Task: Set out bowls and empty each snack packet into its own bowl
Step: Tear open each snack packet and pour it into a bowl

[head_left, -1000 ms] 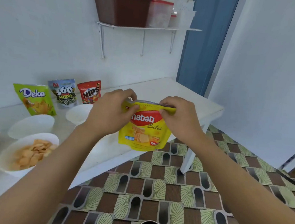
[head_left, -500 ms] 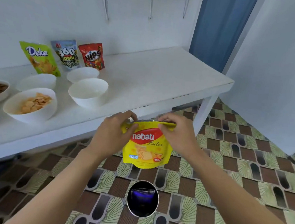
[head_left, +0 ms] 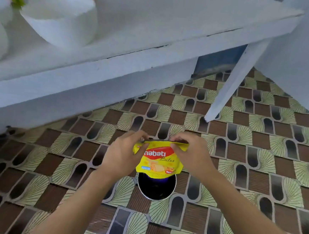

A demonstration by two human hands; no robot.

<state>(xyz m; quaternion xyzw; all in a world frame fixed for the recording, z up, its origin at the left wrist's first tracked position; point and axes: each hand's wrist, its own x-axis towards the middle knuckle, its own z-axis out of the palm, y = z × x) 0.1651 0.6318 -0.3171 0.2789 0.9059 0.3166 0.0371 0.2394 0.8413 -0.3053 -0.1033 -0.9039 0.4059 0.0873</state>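
Here a yellow packet point(head_left: 158, 159) lettered "nabati Bites" is pinched at its top edge between the left hand point(head_left: 123, 156) and right hand point(head_left: 191, 156); directly below them a dark round bin point(head_left: 156, 188) is seen.

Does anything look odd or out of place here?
Nothing is spilled or broken. One oddity: both hands, left and right, pinch the yellow Nabati snack packet over a round dark bin on the floor, away from the white bowl on the table.
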